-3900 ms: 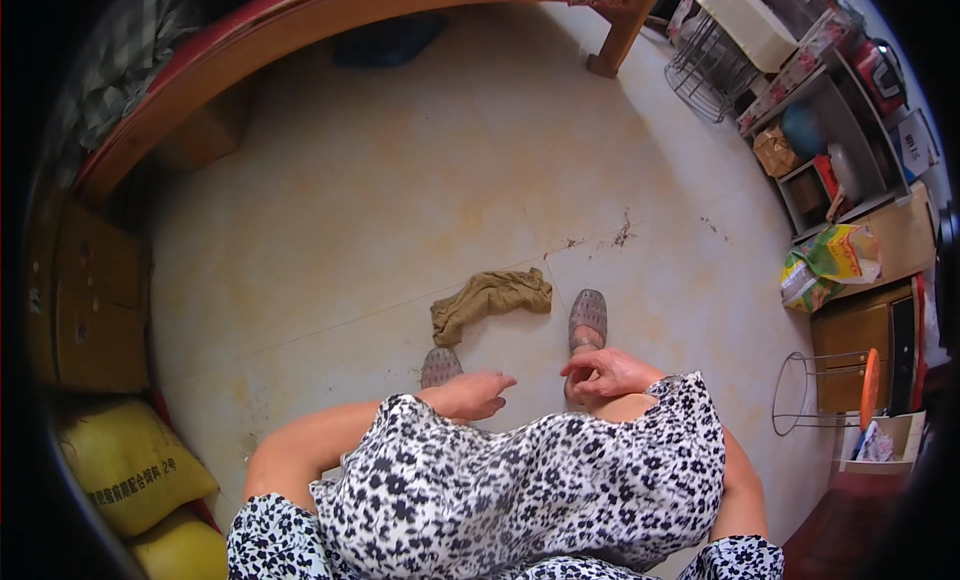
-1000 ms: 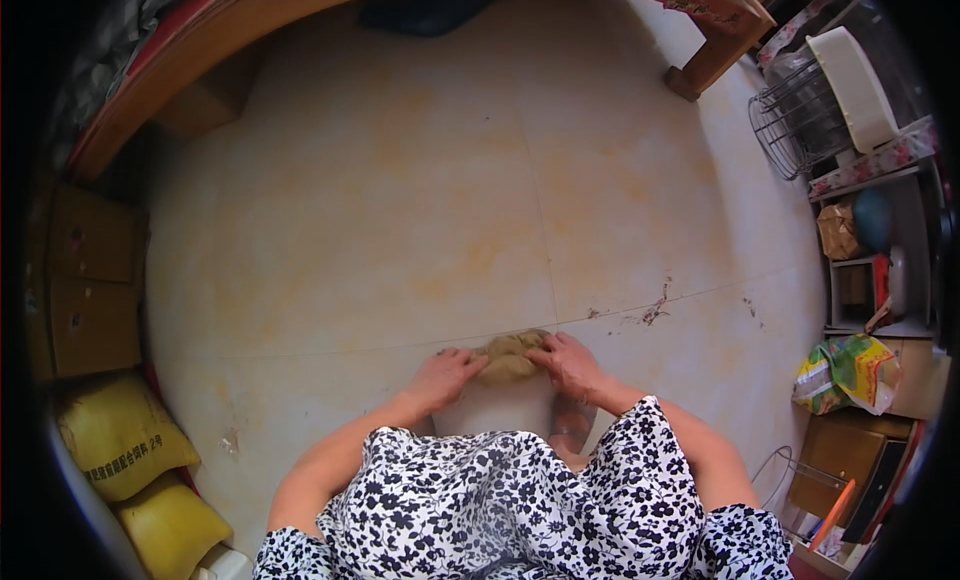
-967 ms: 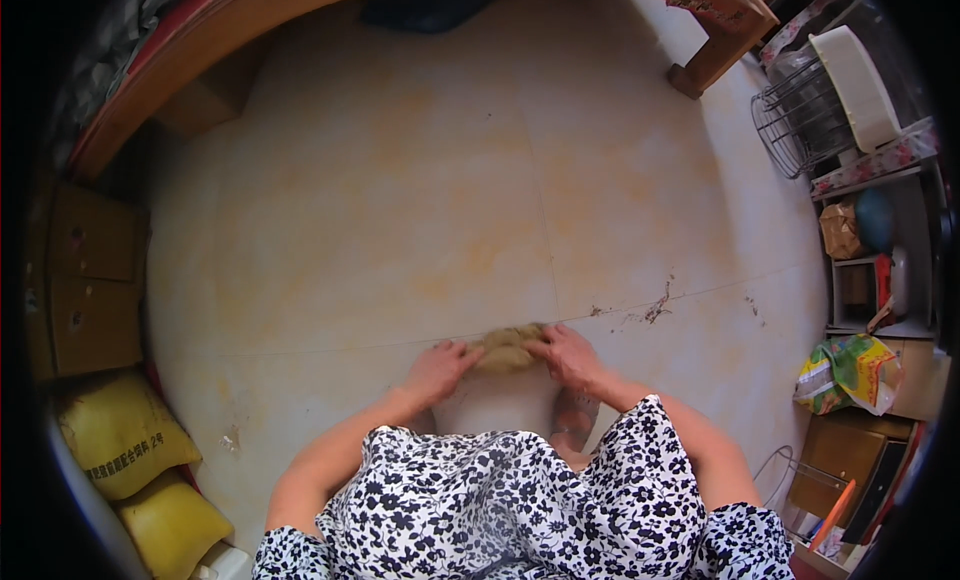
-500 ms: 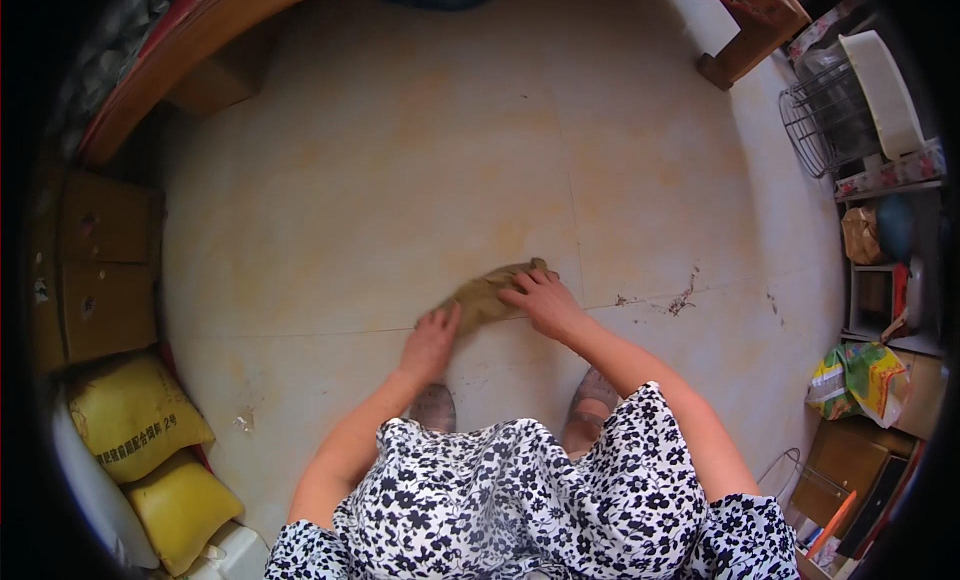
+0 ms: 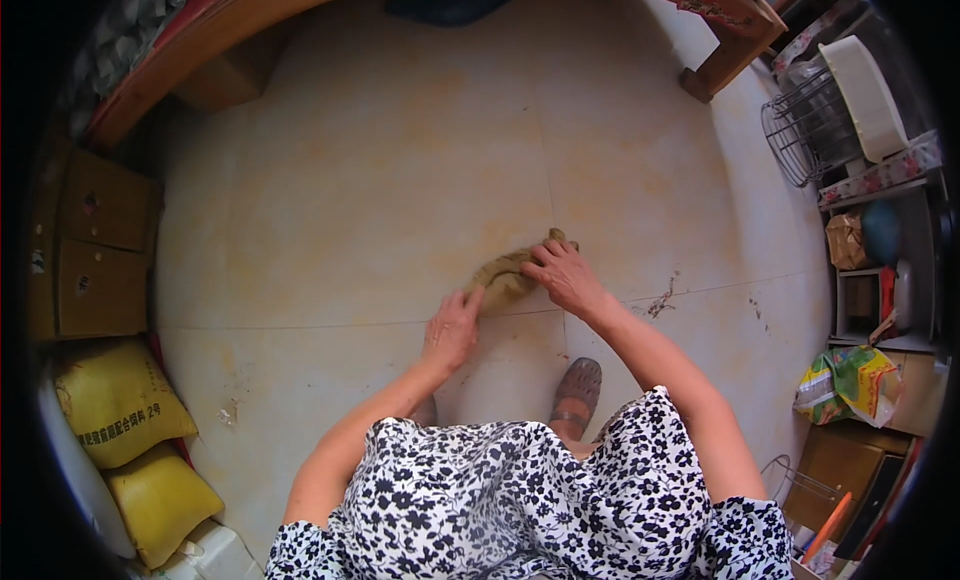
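A brown-olive rag [image 5: 512,280], bunched and creased, lies on the pale tiled floor [image 5: 380,180] in front of my feet. My left hand [image 5: 453,327] holds its near left end, with the fingers closed on the edge. My right hand [image 5: 566,277] grips the far right end, its fingers curled over the cloth. Dark crumbs of dirt [image 5: 660,304] lie on the floor to the right of my right hand. My right shoe [image 5: 577,388], a brown sandal, shows below the rag; the left one is mostly hidden behind my forearm and clothing.
Brown drawers [image 5: 100,285] and stacked yellow sacks [image 5: 125,395] line the left side. A wooden frame [image 5: 735,25] with a leg stands at the far right. Along the right are a wire rack [image 5: 795,130], shelves and a colourful plastic bag [image 5: 850,385]. More debris [image 5: 229,412] lies at left.
Both hands have moved the rag rightward and slightly farther away, and it looks more bunched. My right foot shows farther forward, while the left foot is more hidden.
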